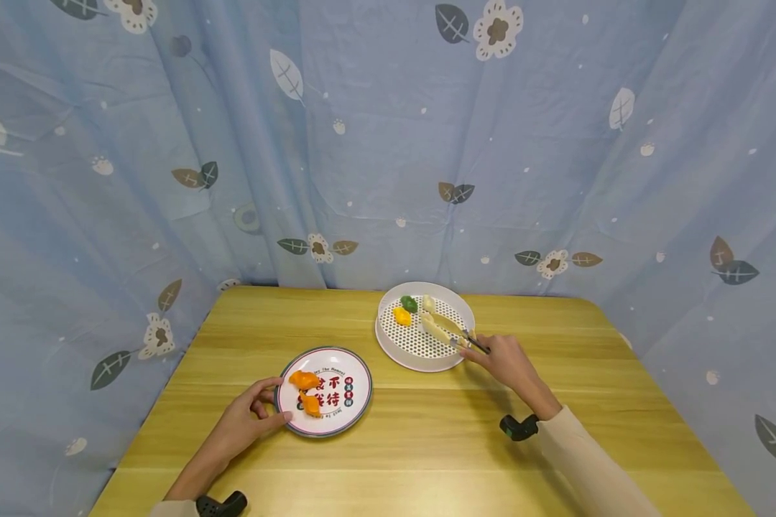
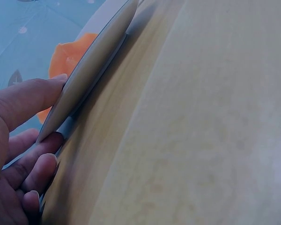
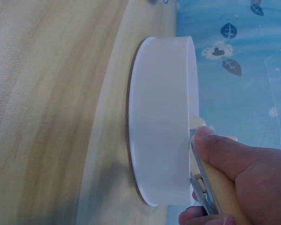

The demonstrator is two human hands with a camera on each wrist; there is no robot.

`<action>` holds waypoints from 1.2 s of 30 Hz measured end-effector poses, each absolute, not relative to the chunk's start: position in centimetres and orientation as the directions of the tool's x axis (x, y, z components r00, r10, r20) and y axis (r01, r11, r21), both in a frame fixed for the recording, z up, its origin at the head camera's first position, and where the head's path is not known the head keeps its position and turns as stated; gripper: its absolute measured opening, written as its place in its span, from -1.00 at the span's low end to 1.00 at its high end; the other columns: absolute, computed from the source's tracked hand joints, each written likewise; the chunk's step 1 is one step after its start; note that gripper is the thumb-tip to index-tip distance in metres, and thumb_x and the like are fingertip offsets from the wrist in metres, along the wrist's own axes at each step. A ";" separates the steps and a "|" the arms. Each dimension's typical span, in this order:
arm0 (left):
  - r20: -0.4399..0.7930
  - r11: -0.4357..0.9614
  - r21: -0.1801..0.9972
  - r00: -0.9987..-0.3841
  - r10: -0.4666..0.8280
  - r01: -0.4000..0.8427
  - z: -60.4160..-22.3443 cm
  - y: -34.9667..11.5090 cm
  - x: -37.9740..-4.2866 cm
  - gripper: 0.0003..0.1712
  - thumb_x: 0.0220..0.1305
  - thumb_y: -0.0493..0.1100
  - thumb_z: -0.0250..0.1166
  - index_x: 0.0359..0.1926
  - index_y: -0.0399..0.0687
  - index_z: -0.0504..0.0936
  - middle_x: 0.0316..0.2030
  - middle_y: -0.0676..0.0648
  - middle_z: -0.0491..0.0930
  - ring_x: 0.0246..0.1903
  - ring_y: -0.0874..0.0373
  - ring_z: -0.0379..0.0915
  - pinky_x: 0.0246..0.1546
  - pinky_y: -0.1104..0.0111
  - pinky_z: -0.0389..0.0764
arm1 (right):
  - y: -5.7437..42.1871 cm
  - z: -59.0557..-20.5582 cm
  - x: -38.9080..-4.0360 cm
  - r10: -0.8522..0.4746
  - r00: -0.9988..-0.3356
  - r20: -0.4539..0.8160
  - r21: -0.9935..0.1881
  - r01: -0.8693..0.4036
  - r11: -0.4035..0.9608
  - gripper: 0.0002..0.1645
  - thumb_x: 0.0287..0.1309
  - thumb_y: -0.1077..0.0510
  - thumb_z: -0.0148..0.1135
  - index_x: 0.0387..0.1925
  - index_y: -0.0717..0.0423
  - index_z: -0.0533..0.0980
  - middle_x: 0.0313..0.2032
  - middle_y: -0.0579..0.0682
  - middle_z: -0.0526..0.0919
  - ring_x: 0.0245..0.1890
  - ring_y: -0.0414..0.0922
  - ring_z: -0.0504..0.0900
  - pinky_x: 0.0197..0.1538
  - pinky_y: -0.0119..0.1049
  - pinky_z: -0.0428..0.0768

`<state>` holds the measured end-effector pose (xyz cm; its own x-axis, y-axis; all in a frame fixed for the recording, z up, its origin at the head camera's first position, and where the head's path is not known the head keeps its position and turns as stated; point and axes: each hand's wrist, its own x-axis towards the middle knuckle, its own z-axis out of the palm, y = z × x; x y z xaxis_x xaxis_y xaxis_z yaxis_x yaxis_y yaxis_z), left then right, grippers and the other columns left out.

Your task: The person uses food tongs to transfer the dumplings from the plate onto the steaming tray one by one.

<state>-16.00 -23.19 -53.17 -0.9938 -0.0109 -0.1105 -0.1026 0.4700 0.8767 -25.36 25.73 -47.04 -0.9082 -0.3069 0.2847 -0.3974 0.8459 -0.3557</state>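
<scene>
My left hand grips the left rim of a round white plate with dark edging and red characters. In the left wrist view the thumb lies at the upper rim, with fingertips by the underside. Two orange dumpling-shaped pieces lie on the plate. With my right hand I hold food tongs, their beige ends reaching into a white round steamer basket. Inside sit a green piece, a yellow piece and a cream piece, the last close beyond the tong tips.
Both the plate and the basket stand on a wooden table, the basket farther back and to the right. A blue patterned curtain hangs behind the table and along its sides. Black wrist cameras are strapped to both arms.
</scene>
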 end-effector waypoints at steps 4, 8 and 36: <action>-0.110 0.468 0.878 -0.994 -0.007 -0.100 -53.1 -23.2 -15.9 -0.16 0.10 -0.01 0.62 0.37 -0.02 0.48 -0.06 -0.10 0.55 -0.27 0.06 0.31 -0.32 0.34 0.36 | 25.5 -46.8 -25.4 -0.301 -0.911 0.280 -0.354 -0.390 0.850 -0.56 0.26 -0.07 0.44 -0.57 0.02 0.46 -0.69 -0.21 0.10 -0.65 -0.23 0.12 -0.51 -0.31 0.12; -0.109 0.467 0.878 -0.994 -0.011 -0.101 -53.1 -23.2 -15.8 -0.16 0.09 -0.01 0.63 0.37 -0.04 0.48 -0.05 -0.11 0.55 -0.26 0.06 0.31 -0.33 0.34 0.36 | 25.2 -46.6 -25.5 -0.305 -0.909 0.283 -0.347 -0.393 0.851 -0.47 0.26 -0.07 0.45 -0.62 0.02 0.35 -0.68 -0.21 0.07 -0.64 -0.21 0.12 -0.50 -0.31 0.12; -0.108 0.463 0.881 -0.994 -0.012 -0.101 -53.1 -23.3 -15.8 -0.15 0.08 0.01 0.63 0.37 0.02 0.49 -0.01 -0.10 0.56 -0.28 0.06 0.33 -0.35 0.34 0.38 | 24.7 -46.5 -25.5 -0.245 -0.939 0.240 -0.406 -0.326 0.853 -0.20 0.23 -0.24 0.42 0.22 0.31 0.57 -0.75 -0.21 0.12 -0.67 -0.23 0.03 -0.53 -0.29 0.14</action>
